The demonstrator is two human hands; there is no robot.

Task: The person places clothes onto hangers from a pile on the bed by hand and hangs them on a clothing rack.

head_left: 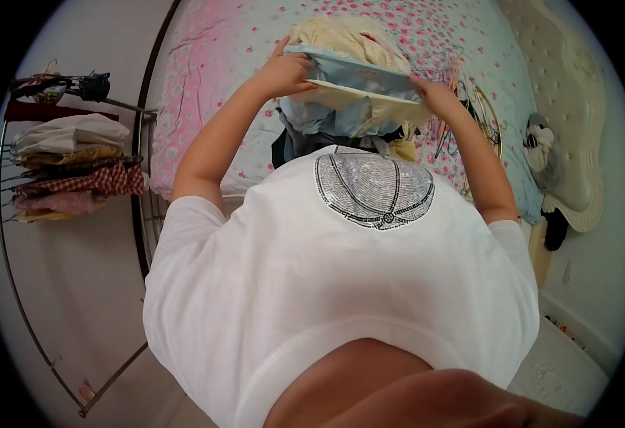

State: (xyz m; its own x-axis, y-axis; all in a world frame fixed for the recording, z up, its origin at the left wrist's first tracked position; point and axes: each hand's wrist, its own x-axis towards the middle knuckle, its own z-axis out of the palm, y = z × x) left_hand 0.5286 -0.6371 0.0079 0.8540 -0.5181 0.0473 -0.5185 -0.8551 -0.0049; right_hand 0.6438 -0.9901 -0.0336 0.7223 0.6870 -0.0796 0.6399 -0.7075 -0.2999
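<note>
Left hand and right hand grasp opposite ends of one garment

Both hands are closed on cloth. The left hand has its thumb on the near side of the garment's left end, its fingers reaching toward the far edge; the right hand pinches the other end, though its fingertips are partly hidden in the fabric. Neither is free.

The garment lies straight ahead of the chest, between the hands, its long axis running crosswise from one to the other and slanting slightly, so that its right end sits closer to the body. That makes the right hand a little the nearer of the two. A pale yellow band shows along the garment's near side; whether it is the same piece cannot be told.

On the near side of the garment, between it and the white shirt, dark clothes lie heaped. To its right are loose hangers. Just beyond it bunches cream lace, and around all this spreads the floral bed. Well off to the garment's left are hung clothes.
</note>
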